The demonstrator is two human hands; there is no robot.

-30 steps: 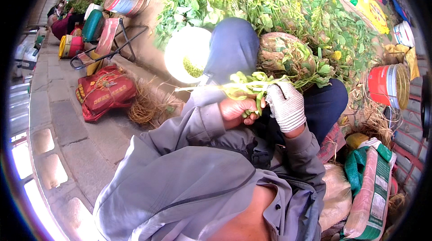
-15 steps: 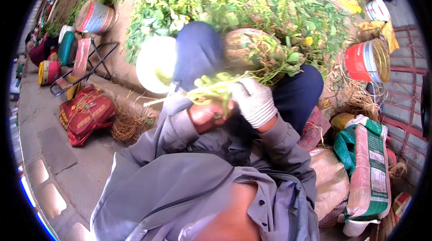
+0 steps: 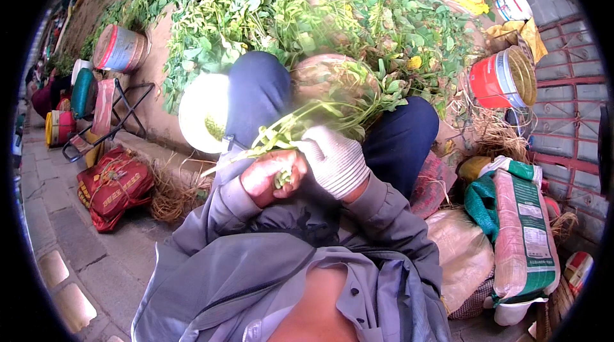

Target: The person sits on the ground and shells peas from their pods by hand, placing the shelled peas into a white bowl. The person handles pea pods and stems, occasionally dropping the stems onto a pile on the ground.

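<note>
In front of my lap, my bare left hand point(image 3: 272, 176) is closed around several green bean pods point(image 3: 282, 178). My right hand point(image 3: 337, 162), in a white knitted glove, is closed beside it on a green bean plant point(image 3: 320, 109). The plant's stem lies across both hands, its root end pointing left and its leafy part reaching right over my lap. Beside my left knee stands a white bucket point(image 3: 199, 115), partly washed out by glare, with green pods inside. A round brownish thing point(image 3: 336, 73) sits between my knees, partly covered by stems.
A broad heap of leafy bean plants point(image 3: 256, 13) covers the ground ahead. A red bucket point(image 3: 491, 83) stands right, a blue-and-red bucket point(image 3: 121, 48) far left. Nearby are a folding stool frame point(image 3: 125, 112), a red bag point(image 3: 115, 187) and a pink-green sack point(image 3: 526, 233).
The view has shifted, so surroundings appear lower and further left. My left hand has turned to show pods in its fist. My gloved hand stays beside it, and the plant has swung lower.
</note>
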